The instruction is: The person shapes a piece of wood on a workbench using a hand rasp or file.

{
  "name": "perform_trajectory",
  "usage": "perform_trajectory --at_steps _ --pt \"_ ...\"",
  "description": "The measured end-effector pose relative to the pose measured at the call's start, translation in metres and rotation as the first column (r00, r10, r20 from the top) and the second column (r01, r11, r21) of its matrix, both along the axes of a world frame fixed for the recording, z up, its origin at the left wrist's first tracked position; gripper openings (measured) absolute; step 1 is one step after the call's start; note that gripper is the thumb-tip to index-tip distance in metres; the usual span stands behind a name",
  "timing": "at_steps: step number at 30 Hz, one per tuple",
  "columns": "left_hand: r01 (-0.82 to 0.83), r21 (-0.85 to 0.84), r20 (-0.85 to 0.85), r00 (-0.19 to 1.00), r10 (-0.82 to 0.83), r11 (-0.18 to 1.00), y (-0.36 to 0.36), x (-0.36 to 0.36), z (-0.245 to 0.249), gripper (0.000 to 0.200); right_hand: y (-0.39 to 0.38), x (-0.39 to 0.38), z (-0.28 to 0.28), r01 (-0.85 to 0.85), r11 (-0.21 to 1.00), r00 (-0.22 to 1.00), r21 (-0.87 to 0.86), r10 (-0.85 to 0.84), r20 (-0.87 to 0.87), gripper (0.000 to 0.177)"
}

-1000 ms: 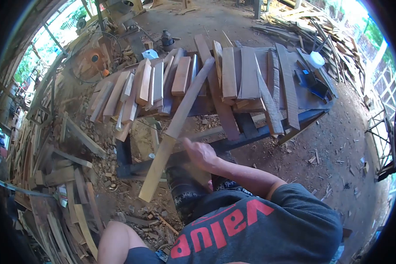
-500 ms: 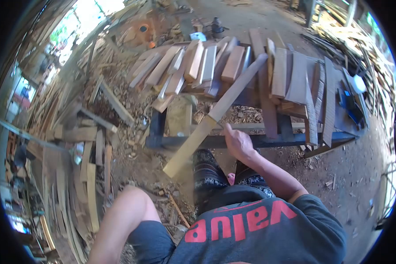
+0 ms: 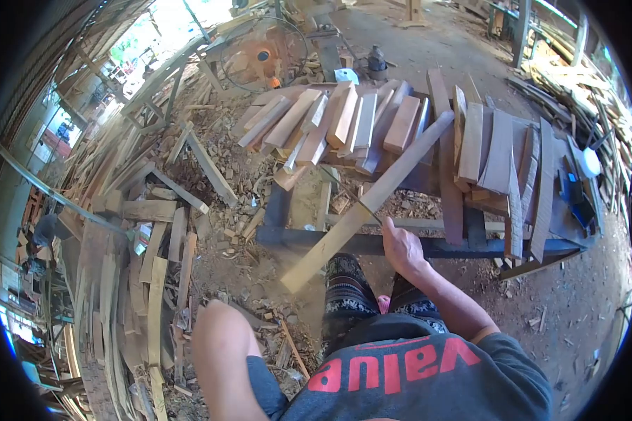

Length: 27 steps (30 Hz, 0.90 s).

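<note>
My right hand [image 3: 404,249] is closed around one end of a thin dark rod [image 3: 344,188], whose kind I cannot make out. The rod slants up and left across a long pale plank [image 3: 330,242]. This plank lies diagonally over the front of a low dark-framed stand [image 3: 309,238], its near end jutting out toward me. Of my left arm [image 3: 221,333], only the bent elbow and upper arm show at the lower left; the hand is out of frame.
Several cut wood pieces [image 3: 344,119] lie side by side on the stand. Long offcuts [image 3: 112,309] are heaped at the left. A blue-black object [image 3: 572,193] and a white round container [image 3: 589,163] sit at the right. Wood scraps cover the ground.
The whole view has shifted, so the stand appears farther right and lower. The rod now shows more clearly, angled across the plank. My left elbow sits farther right in the view.
</note>
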<state>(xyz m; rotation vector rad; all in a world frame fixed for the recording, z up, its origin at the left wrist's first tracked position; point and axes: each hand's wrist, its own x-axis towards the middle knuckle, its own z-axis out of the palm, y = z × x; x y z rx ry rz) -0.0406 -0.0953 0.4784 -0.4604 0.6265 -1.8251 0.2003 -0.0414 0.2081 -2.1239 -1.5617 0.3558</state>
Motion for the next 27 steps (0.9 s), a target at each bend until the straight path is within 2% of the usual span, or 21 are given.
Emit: perform_trajectory --at_steps 3,4,5,6,7,8,9,10,11,12,14,15,17,18,20,21,22,24,25,27 --pt "0.294 0.05 -0.338 0.904 -0.261 0.955 -0.003 0.001 -0.005 0.029 0.0 0.0 0.001 -0.029 1.0 0.999 -0.006 0.029 0.022 0.012" --pt "0.282 0.058 -0.334 0.91 -0.247 0.958 0.001 0.004 -0.014 0.029 0.0 0.0 0.002 -0.024 0.999 0.999 -0.029 0.025 0.034 0.012" --pt "0.41 -0.269 -0.496 0.717 -0.49 0.872 0.009 0.009 -0.026 0.039 0.001 0.0 0.004 -0.025 0.999 0.999 -0.038 0.026 0.03 0.011" --pt "0.421 -0.59 -0.523 0.45 -0.724 0.689 0.018 0.017 -0.041 0.05 0.001 0.0 0.005 -0.031 0.998 0.999 -0.046 0.032 0.036 0.011" --pt "0.418 -0.694 -0.368 0.494 -0.788 0.586 0.031 0.034 -0.051 0.027 0.003 -0.001 0.006 -0.019 0.998 0.999 -0.054 0.021 0.034 0.011" --pt "0.424 -0.78 -0.197 0.531 -0.824 0.46 0.045 0.049 -0.071 0.034 0.002 -0.001 0.006 -0.004 0.998 0.999 -0.069 0.006 0.033 0.011" --pt "0.069 -0.968 -0.193 0.412 -0.89 0.242 0.063 0.023 -0.14 0.016 0.003 0.0 0.003 -0.007 0.998 0.999 -0.06 0.009 0.037 0.01" --pt "-0.258 -0.966 -0.131 0.472 -0.872 0.005 0.069 0.038 -0.139 0.014 0.003 0.0 0.003 0.002 0.996 0.999 -0.088 0.002 0.042 0.01" --pt "-0.535 -0.808 -0.099 0.534 -0.84 -0.245 0.082 0.061 -0.137 0.023 0.004 0.0 0.002 0.0 0.998 0.999 -0.07 0.003 0.041 0.01" --pt "-0.591 -0.719 -0.054 0.573 -0.818 -0.366 0.098 0.083 -0.157 0.039 0.004 0.0 0.002 -0.005 0.999 0.999 -0.05 0.007 0.04 0.01" --pt "-0.726 -0.496 -0.219 0.635 -0.741 -0.476 0.121 0.097 -0.204 0.06 0.004 0.001 0.0 -0.009 0.998 0.999 -0.059 0.012 0.045 0.01" --pt "-0.722 -0.493 -0.205 0.638 -0.742 -0.485 0.126 0.102 -0.223 0.06 0.004 0.001 0.0 -0.019 0.999 0.999 -0.037 0.02 0.047 0.009" --pt "-0.742 -0.076 -0.447 0.622 -0.643 -0.666 0.133 0.111 -0.248 0.068 0.005 0.001 -0.002 -0.017 0.999 0.999 -0.044 0.019 0.05 0.009" --pt "-0.74 -0.077 -0.443 0.625 -0.642 -0.668 0.138 0.114 -0.255 0.068 0.006 0.002 -0.003 -0.012 0.999 0.999 -0.042 0.014 0.046 0.01" --pt "-0.712 0.075 -0.446 0.602 -0.662 -0.698 0.151 0.122 -0.264 0.06 0.007 0.002 -0.001 -0.013 0.998 1.0 -0.064 0.012 -0.012 0.013" --pt "-0.701 0.077 -0.416 0.624 -0.662 -0.709 0.163 0.126 -0.271 0.05 0.007 0.001 -0.003 -0.017 0.999 1.0 -0.051 0.018 0.01 0.011" --pt "-0.701 0.08 -0.413 0.623 -0.664 -0.708 0.167 0.129 -0.265 0.05 0.007 0.001 -0.004 -0.021 0.999 0.999 -0.039 0.022 0.032 0.009" --pt "-0.677 0.21 -0.283 0.649 -0.706 -0.706 0.171 0.133 -0.253 0.045 0.005 0.003 -0.007 -0.031 0.999 0.999 -0.021 0.031 0.032 0.01" --pt "-0.679 0.148 -0.32 0.655 -0.684 -0.719 0.173 0.133 -0.26 0.044 0.002 0.004 -0.009 -0.041 0.999 0.999 -0.001 0.041 0.03 0.01" --pt "-0.688 0.146 -0.32 0.647 -0.692 -0.711 0.173 0.133 -0.258 0.043 -0.016 0.006 0.008 -0.038 0.998 0.999 -0.055 0.039 0.01 0.011"
